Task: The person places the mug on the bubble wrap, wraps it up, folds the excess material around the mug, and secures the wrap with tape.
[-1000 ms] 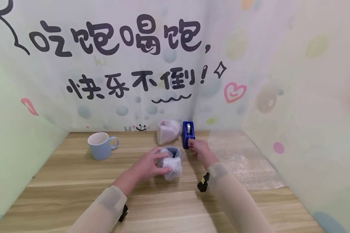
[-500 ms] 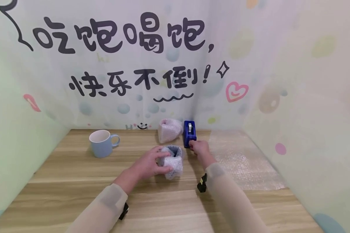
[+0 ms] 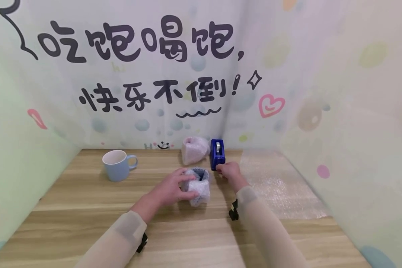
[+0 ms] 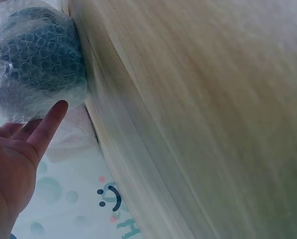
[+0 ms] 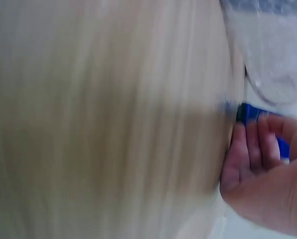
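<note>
A bubble-wrapped bluish cup [image 3: 200,190] stands upright at mid-table, its dark opening upward. My left hand [image 3: 167,189] holds it from the left, fingers along the far side and thumb on the near side. In the left wrist view, the blue surface shows through the bubble wrap [image 4: 44,62]. My right hand [image 3: 230,172] is at the near end of a blue tape dispenser [image 3: 217,153], thumb and fingertips pinched together. In the right wrist view, those fingers [image 5: 253,149] are curled at the dispenser's end [image 5: 248,112]; the strip of tape itself is too small to make out.
A light blue mug [image 3: 116,167] stands unwrapped at the left. Behind the held cup sits another wrapped bundle [image 3: 194,150], pinkish, beside the dispenser. A flat bubble-wrap sheet [image 3: 274,186] covers the table's right side. Walls close the back and both sides.
My right hand has drawn slightly toward me from the dispenser's front. The left hand and wrapped cup stay in place; the head view has shifted a little.
</note>
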`<state>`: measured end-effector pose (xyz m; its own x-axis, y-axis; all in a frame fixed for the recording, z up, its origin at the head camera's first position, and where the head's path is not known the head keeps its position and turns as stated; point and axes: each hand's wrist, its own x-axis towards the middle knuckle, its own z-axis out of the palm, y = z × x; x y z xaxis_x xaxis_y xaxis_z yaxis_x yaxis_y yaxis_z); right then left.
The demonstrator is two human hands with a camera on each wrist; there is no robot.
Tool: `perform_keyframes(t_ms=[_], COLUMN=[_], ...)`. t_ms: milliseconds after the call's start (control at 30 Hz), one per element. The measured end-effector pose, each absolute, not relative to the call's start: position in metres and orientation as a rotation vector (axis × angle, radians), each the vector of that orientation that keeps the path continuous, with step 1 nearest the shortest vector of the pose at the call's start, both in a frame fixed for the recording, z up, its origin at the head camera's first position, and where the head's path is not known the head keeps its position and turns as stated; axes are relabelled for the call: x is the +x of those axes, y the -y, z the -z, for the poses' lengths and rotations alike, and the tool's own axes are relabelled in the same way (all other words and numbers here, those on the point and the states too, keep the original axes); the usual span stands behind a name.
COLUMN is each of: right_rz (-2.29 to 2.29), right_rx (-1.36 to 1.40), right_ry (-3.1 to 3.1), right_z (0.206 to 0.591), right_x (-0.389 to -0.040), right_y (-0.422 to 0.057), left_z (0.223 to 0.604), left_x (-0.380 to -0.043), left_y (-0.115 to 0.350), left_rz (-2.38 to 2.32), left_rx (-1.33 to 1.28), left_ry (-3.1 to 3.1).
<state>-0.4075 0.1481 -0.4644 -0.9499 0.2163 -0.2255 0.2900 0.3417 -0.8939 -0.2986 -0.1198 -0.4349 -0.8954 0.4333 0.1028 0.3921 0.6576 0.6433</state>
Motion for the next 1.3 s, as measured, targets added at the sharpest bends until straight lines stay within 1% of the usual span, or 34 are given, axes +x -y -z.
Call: perform_keyframes(t_ms=[333, 533, 700, 900, 1167, 1300], right_rz=[1.799, 1.764, 1.878, 1.972, 1.983, 1.945], right_rx=[0.264, 0.260, 0.310, 0.509, 0.656, 0.666], right_ry=[-2.410, -2.555, -2.471, -2.330, -2.329, -2.370], right_z=[0.458, 0.460, 0.460, 0.467, 0.465, 0.460], right_x=[-0.390, -0.391, -0.395, -0.403, -0.412, -0.415], right_y=[-0.158, -0.158, -0.153, -0.149, -0.139, -0.134], left_z=[0.433, 0.438, 0.439, 0.440, 0.440, 0.437], left_x=[-0.300, -0.300, -0.299, -0.299, -0.299, -0.301], left_y=[0.121, 0.121, 0.121, 0.120, 0.119, 0.119], left_rz=[-1.113, -1.100, -1.113, -1.116, -1.136, -1.129], left_rx=[0.690, 0.696, 0.680, 0.686, 0.691, 0.722], left_ry=[-2.791, -2.798, -2.801, -2.796, -2.780, -2.805])
